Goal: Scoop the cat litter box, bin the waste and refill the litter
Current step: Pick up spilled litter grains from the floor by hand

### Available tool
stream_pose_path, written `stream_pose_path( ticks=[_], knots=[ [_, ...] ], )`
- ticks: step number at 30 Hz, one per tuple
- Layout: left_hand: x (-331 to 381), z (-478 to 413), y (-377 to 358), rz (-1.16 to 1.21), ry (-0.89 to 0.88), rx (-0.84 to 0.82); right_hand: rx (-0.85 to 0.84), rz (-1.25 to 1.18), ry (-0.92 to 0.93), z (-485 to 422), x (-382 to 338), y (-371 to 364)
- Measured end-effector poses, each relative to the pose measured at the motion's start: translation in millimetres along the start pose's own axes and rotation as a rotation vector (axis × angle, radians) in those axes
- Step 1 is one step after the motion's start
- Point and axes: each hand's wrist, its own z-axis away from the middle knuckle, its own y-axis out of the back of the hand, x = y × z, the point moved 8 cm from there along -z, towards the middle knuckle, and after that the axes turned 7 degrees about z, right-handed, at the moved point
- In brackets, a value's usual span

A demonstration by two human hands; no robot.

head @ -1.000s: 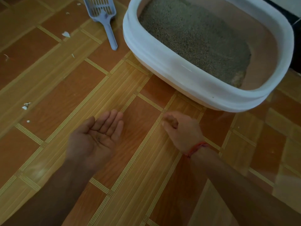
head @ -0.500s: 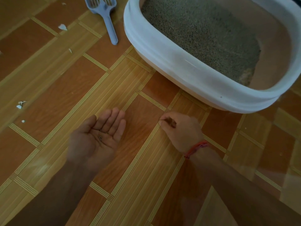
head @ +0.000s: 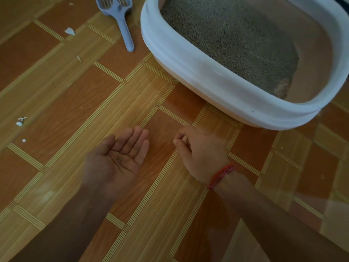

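A white litter box (head: 198, 72) with grey litter (head: 226, 40) stands on the floor at the upper right. To its left lies a blue-grey slotted scoop (head: 124, 29), handle toward me. My left hand (head: 119, 157) is held palm up just above the floor, fingers straight, with a few dark litter grains (head: 120, 160) on the palm. My right hand (head: 200, 152) is palm down beside it, with a red wrist cord. Its fingers are curled and the tips pinched together at the floor. Whatever is between them is too small to see.
The floor is wood-patterned vinyl with striped bands. White scraps lie at the left (head: 20, 121) and near the scoop (head: 69, 31). A brownish clump (head: 283, 87) sits at the near right end of the litter.
Grains have appeared on my left palm. My right hand stayed curled at the floor close to the left hand. The view has dropped slightly, so the box and scoop sit higher in the frame.
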Motion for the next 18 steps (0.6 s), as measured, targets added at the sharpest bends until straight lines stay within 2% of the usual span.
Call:
stream_pose_path(
  ticks=[7, 13, 18],
  knots=[
    [-19.7, 3.9, 0.7, -0.031, 0.106, -0.045, 0.063, -0.154, 0.188, 15.1, -69.1, 7.1],
    [-35.0, 5.6, 14.7, -0.133, 0.213, -0.057, 0.059, -0.115, 0.253, 20.7, -81.6, 0.9],
    [-34.6, 3.5, 14.5, -0.056, 0.216, -0.028, 0.054, -0.103, 0.267, 24.1, -80.9, -1.0]
  ],
)
